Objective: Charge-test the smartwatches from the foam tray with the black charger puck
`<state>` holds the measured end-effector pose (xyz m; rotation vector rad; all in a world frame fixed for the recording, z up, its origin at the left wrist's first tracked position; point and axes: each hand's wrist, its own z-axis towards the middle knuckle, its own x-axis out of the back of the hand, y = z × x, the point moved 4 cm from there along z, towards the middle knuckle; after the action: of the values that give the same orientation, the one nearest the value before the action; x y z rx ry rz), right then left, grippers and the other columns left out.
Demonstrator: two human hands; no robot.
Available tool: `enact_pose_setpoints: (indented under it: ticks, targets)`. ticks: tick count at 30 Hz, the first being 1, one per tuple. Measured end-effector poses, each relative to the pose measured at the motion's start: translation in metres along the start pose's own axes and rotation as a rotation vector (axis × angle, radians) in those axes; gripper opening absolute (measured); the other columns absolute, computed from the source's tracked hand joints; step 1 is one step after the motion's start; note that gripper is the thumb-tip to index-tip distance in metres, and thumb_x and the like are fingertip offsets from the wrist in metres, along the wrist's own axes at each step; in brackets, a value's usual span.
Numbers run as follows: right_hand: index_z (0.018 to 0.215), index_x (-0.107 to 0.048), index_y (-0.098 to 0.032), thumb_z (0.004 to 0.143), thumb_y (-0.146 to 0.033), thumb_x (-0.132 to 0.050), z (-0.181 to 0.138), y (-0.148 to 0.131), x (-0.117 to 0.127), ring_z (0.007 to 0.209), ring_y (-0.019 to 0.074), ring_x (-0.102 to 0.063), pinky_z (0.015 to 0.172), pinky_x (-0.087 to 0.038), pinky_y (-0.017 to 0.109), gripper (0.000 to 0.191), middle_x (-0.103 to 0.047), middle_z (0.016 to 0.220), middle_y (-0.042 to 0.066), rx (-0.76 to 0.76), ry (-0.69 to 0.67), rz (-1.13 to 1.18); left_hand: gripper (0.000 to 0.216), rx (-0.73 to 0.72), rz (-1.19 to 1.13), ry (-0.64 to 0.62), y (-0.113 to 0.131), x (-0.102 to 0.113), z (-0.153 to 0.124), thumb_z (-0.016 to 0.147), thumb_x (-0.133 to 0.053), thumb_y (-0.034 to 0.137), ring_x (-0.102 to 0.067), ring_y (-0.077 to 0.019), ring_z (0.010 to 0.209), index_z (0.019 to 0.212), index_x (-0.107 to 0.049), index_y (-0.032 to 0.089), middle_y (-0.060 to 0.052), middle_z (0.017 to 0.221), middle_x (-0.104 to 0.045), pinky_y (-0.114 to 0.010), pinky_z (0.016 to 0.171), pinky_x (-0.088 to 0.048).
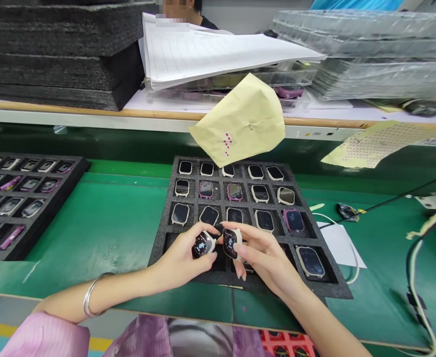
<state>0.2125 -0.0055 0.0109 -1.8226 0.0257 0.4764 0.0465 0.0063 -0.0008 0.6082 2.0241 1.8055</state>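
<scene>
My left hand [182,255] grips a smartwatch body [203,245] with a lit dark screen and a pale case. Close beside it, my right hand [264,253] pinches a second smartwatch body [231,243], also pale-cased with its screen lit. Neither watch has a strap. Both hands are above the front of a black foam tray [339,287], whose square pockets hold several watch bodies in pale and purple cases. My hands cover part of the front row, and what lies in those pockets is partly hidden.
Another foam tray of watch bodies [72,173] lies at the left. Yellow paper [243,119] hangs from the shelf edge over the tray's back. Black foam [54,59], papers [218,54] and clear plastic trays [385,54] fill the shelf. Cables [413,277] run at the right.
</scene>
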Motion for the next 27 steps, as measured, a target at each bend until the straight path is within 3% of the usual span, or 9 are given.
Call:
enact_pose_setpoints:
  ticks: [5, 9, 23, 27]
  targets:
    - [0.117, -0.070, -0.023, 0.080, -0.025, -0.075, -0.0004, 0.0023, 0.0004, 0.048, 0.0118, -0.062, 0.043, -0.047, 0.022, 0.036, -0.072, 0.095, 0.008, 0.001, -0.015, 0.052, 0.032, -0.004, 0.007, 0.061, -0.0008, 0.0045, 0.0002, 0.081, -0.059, 0.013, -0.044, -0.0102, 0.063, 0.111, -0.052, 0.019, 0.005, 0.074, -0.050, -0.021, 0.063, -0.038]
    - [0.114, -0.071, -0.022, 0.081, -0.024, -0.074, -0.0012, 0.0033, 0.0011, 0.046, 0.0108, -0.061, 0.041, -0.046, 0.020, 0.033, -0.073, 0.093, 0.008, 0.012, -0.021, 0.065, 0.031, 0.028, -0.015, 0.008, -0.0025, 0.0016, -0.0010, 0.080, -0.057, 0.012, -0.044, -0.0098, 0.062, 0.110, -0.052, 0.019, 0.004, 0.078, -0.052, -0.022, 0.062, -0.039]
    - [0.115, -0.071, -0.024, 0.082, -0.021, -0.073, -0.0011, 0.0038, 0.0013, 0.046, 0.0095, -0.063, 0.044, -0.050, 0.018, 0.033, -0.074, 0.097, 0.008, 0.029, -0.071, 0.070, 0.033, -0.008, 0.018, 0.075, -0.0006, 0.0044, -0.0015, 0.081, -0.059, 0.011, -0.043, -0.0097, 0.065, 0.112, -0.052, 0.019, 0.006, 0.075, -0.049, -0.021, 0.064, -0.036]
    - [0.113, -0.072, -0.022, 0.082, -0.020, -0.074, -0.0012, 0.0036, 0.0018, 0.045, 0.0094, -0.063, 0.042, -0.049, 0.017, 0.032, -0.075, 0.094, 0.008, 0.018, -0.054, 0.073, 0.031, 0.000, 0.017, 0.034, -0.0001, 0.0023, -0.0015, 0.080, -0.058, 0.009, -0.042, -0.0090, 0.062, 0.109, -0.053, 0.019, 0.005, 0.076, -0.050, -0.021, 0.061, -0.035]
